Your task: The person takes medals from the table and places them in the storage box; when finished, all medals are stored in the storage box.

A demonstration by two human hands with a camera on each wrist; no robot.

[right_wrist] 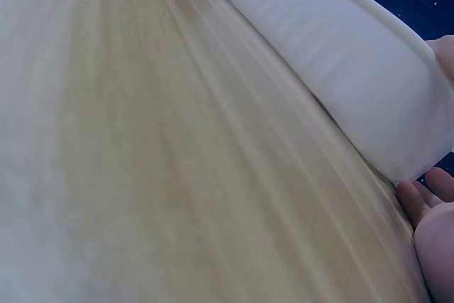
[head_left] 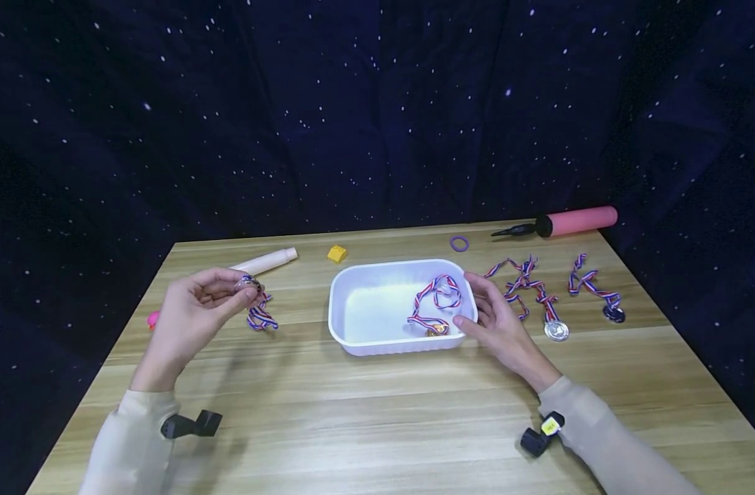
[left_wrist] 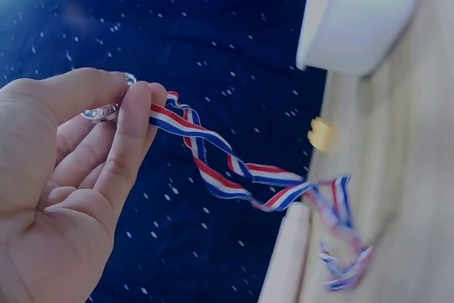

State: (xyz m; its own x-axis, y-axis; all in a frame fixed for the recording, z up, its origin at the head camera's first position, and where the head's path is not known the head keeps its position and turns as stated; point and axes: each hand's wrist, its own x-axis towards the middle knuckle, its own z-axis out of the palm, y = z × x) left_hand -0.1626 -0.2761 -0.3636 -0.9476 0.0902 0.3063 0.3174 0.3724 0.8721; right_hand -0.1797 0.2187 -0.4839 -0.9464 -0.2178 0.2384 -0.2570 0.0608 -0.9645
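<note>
Left of the white tub [head_left: 368, 347], the left hand [head_left: 198, 309] pinches a silver-coloured medal [left_wrist: 105, 113] between thumb and fingertips, raised above the wooden table [head_left: 365, 426]. The medal looks shiny and is seen nearly edge-on; its ribbon [left_wrist: 186, 127], striped red, white and blue, trails from the fingers in loose twists. The remaining fingers bend in toward the palm.

At the tub's right end, the right hand [head_left: 501, 337] grips the wall, thumb at the rim and fingers along the outside. Within the tub's right half lies a gold-coloured medal [head_left: 438, 330] with a similar striped ribbon. Right of the tub are another silver-coloured medal [head_left: 556, 331], face showing a design too small to make out, and a darker medal [head_left: 614, 313].

A yellow label [head_left: 551, 425] on the right wrist's black device [head_left: 534, 442] carries marks too small to read.
</note>
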